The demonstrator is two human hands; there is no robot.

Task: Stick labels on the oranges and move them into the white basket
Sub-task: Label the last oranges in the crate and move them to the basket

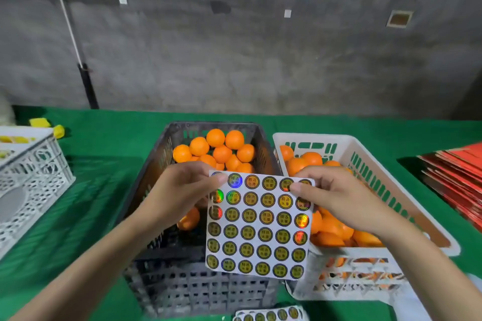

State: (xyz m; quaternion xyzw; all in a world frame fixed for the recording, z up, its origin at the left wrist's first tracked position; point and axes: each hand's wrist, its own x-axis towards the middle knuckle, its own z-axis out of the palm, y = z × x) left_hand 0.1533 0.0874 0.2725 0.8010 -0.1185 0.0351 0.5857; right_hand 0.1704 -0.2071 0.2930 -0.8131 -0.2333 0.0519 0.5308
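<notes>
I hold a sheet of round gold labels (258, 227) upright over the baskets. My left hand (180, 190) pinches its top left corner. My right hand (336, 195) pinches the top right corner, thumb on a label there. Behind the sheet a dark grey basket (156, 164) holds several oranges (216, 148) piled at its far end, with one orange (189, 219) lower down near my left wrist. To the right, the white basket (365, 164) holds several more oranges (305, 161).
A green cloth (104, 164) covers the table. A white lattice crate (28, 180) stands at the left, with yellow pieces (47, 125) behind it. A stack of red cards (456, 174) lies at the right. More label sheets (271, 314) lie at the near edge.
</notes>
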